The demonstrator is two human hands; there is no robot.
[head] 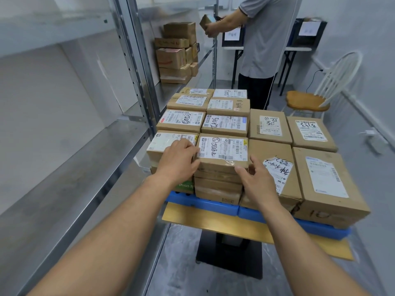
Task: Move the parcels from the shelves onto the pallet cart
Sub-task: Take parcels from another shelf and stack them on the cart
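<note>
Gripping the near top parcel [222, 150]: left hand [179, 157] at its 9 o'clock, right hand [254, 177] at 3, fingers half-curled

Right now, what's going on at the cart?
Both hands are on a labelled parcel atop the front stack on the blue pallet. The left hand grips its left edge, the right hand its right front corner. Many other parcels fill the pallet. A pile sits on the far shelf, where another person holds a small box.
</note>
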